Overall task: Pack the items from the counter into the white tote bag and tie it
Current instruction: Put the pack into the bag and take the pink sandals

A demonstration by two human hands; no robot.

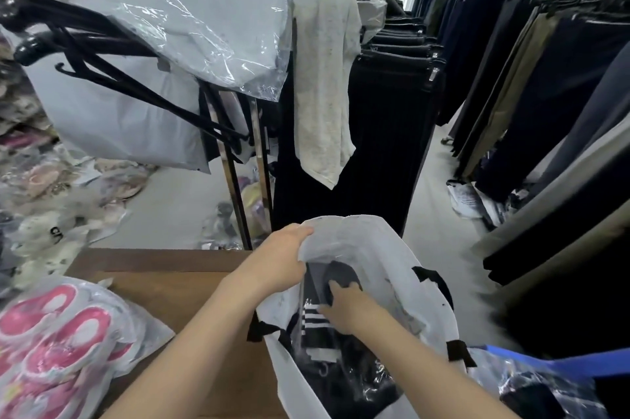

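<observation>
The white tote bag (385, 255) with black handles stands open at the right edge of the brown counter (177, 296). My left hand (276, 261) grips the bag's near-left rim and holds it open. Inside the bag, my right hand (344, 309) presses on a dark garment with white stripes (315, 326) wrapped in clear plastic. More dark wrapped clothes lie deeper in the bag. A clear packet of pink and white items (58, 343) lies on the counter at the lower left.
A clothes rack (238, 163) with black hangers, plastic-covered grey garments and a pale towel (324, 77) stands right behind the counter. Rails of dark trousers (545, 94) line the aisle at the right. A blue bag (559, 364) with wrapped clothes sits at the lower right.
</observation>
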